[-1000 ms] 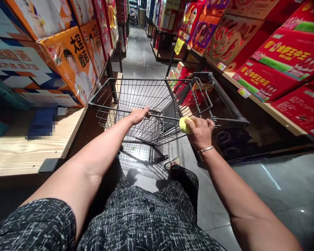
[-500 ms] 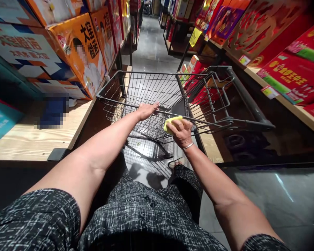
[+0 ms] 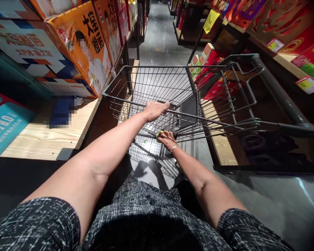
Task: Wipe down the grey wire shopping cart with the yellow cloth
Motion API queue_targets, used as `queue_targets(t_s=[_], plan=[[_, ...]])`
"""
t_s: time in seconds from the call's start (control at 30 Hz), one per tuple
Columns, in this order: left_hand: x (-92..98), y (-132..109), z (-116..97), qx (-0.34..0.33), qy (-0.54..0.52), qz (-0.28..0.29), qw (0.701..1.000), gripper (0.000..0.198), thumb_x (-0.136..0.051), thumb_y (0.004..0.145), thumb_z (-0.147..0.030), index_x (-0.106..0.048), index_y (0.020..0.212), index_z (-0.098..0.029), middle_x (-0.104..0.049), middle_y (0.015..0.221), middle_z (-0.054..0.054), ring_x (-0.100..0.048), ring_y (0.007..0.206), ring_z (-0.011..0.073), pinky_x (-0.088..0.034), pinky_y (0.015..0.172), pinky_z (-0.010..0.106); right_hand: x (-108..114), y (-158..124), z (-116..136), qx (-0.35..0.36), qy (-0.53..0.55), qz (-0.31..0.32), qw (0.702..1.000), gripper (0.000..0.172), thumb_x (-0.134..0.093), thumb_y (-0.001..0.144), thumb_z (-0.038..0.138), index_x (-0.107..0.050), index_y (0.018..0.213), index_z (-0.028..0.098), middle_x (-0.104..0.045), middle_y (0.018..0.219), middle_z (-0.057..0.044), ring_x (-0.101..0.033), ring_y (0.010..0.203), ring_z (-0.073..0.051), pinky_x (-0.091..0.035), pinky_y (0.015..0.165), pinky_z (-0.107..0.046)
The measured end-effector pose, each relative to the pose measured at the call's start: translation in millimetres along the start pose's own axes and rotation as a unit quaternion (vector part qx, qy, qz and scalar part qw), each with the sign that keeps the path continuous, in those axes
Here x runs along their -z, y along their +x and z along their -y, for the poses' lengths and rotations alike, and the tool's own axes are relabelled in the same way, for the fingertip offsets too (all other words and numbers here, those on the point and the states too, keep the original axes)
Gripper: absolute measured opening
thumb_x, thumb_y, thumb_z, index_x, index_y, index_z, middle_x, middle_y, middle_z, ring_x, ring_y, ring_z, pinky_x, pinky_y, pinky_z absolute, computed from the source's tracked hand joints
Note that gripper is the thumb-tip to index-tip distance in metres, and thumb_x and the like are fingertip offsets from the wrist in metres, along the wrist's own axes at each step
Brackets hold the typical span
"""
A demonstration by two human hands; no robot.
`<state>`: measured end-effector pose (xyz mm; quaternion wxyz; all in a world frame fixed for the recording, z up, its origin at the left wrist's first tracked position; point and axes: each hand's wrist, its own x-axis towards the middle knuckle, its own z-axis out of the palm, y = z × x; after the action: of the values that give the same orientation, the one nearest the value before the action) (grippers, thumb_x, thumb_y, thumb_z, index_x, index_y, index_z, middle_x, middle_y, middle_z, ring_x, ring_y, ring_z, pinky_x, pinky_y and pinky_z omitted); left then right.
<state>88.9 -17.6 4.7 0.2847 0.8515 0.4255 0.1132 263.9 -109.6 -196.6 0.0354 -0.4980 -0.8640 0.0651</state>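
Observation:
A dark grey wire shopping cart [image 3: 136, 102] stands sideways in front of me, its handle [image 3: 285, 97] to the right. My left hand [image 3: 157, 110] is closed over the near top rail, thumb lying along it; its fingers are partly hidden. Lower down, at the near side of the basket, my right hand [image 3: 167, 138] holds a folded yellow cloth [image 3: 159, 134] against the lower wires. Only a small edge of the cloth shows beyond the fingers. The basket wires let the floor show through.
Orange cartons [image 3: 80, 48] are stacked on a wooden shelf [image 3: 42, 143] to the left, beside a blue box [image 3: 9, 125]. Red gift boxes [image 3: 217, 73] and price tags [image 3: 309, 84] line the right shelves. A grey-floored aisle [image 3: 161, 31] runs ahead.
My right hand has moved down and left with the yellow cloth, from just below the top rail to the lower wires. My left hand stays on the rail. The view has shifted slightly.

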Motion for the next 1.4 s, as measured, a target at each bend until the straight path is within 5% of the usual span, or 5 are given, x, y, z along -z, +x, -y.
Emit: queue_targets(t_s=[0.33,0.67,0.8,1.1,1.4], plan=[[-0.6,1,3,-0.009,0.02,-0.005,1.0,0.069,-0.01,0.109,-0.053,-0.072,0.106,-0.022,-0.076,0.11,0.002,-0.059,0.117,0.0266,-0.029,0.104,0.048,13,-12,-7,0.034,-0.04,0.033,0.998,0.033,-0.048,0.097,0.021,-0.07,0.119,0.031,-0.063,0.134,-0.006,-0.041,0.128,-0.026,-0.03,0.107,-0.041],[-5.1,0,7,-0.029,0.034,-0.012,0.999,0.074,-0.005,0.106,-0.057,-0.07,0.106,-0.022,-0.07,0.109,0.005,-0.057,0.108,0.0261,-0.031,0.1,0.047,143,-127,-72,-0.098,-0.228,-0.361,0.899,0.02,-0.059,0.095,0.031,-0.076,0.107,0.032,-0.069,0.115,-0.005,-0.047,0.118,-0.025,-0.03,0.102,-0.046],[-6.2,-1,8,-0.029,0.045,-0.016,0.998,0.072,-0.006,0.106,-0.057,-0.068,0.102,-0.022,-0.069,0.102,0.004,-0.057,0.104,0.0252,-0.031,0.1,0.047,135,-127,-72,-0.15,-0.2,-0.469,0.847,0.019,-0.061,0.092,0.027,-0.075,0.104,0.028,-0.065,0.115,-0.006,-0.046,0.119,-0.027,-0.035,0.1,-0.049],[-6.6,-1,11,-0.033,0.042,-0.02,0.998,0.074,-0.004,0.105,-0.062,-0.064,0.091,-0.022,-0.068,0.101,0.003,-0.056,0.107,0.0251,-0.029,0.102,0.046,-21,-49,-3,-0.131,-0.03,-0.018,0.991,0.032,-0.052,0.096,0.024,-0.071,0.121,0.032,-0.063,0.136,-0.006,-0.043,0.126,-0.028,-0.031,0.105,-0.046],[-5.2,-3,8,-0.027,0.039,-0.026,0.999,0.06,-0.02,0.105,-0.059,-0.07,0.106,-0.025,-0.071,0.114,0.003,-0.054,0.116,0.0268,-0.026,0.108,0.047,14,-75,-30,-0.084,-0.029,0.019,0.996,0.034,-0.053,0.095,0.019,-0.072,0.119,0.033,-0.064,0.134,-0.005,-0.046,0.124,-0.025,-0.032,0.106,-0.042]])
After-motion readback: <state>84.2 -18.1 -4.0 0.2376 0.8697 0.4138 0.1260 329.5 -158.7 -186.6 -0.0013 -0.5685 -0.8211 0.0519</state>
